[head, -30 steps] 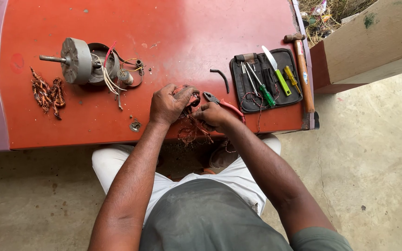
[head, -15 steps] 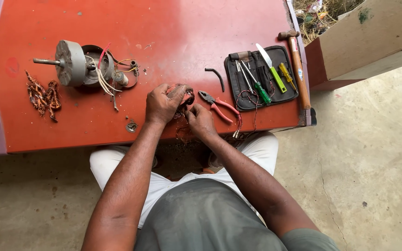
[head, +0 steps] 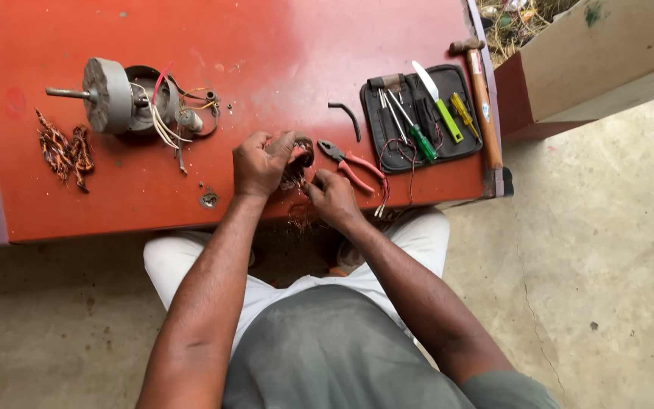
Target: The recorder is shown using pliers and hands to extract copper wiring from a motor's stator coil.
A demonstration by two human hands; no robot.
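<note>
Seen from the head camera looking straight down, a seated person is leaning over the near edge of a red worktop (head: 281,45). The left hand (head: 263,163) is curling closed around a small dark wound part with copper wire (head: 299,160), holding it just above the worktop near the middle of the near edge. The right hand (head: 332,195) is sitting just right of it, fingers pinched together at the tangle of thin copper strands hanging from that part; whether it is actually gripping a strand is too small to tell. Just right of the hands, red-handled pliers (head: 353,165) are lying on the worktop, untouched. Farther right, an open black tool pouch (head: 420,117) is showing screwdrivers with green and yellow handles, and a wooden-handled hammer (head: 481,98) is lying along the right edge. A small bent black rod (head: 346,117) is lying between the pliers and the pouch. At the far left, a grey motor with a shaft and loose coloured wires (head: 126,97) is resting on its side, and a heap of scrap copper wire (head: 63,149) is lying left of it. A small metal washer (head: 208,199) is sitting near the left forearm.
</note>
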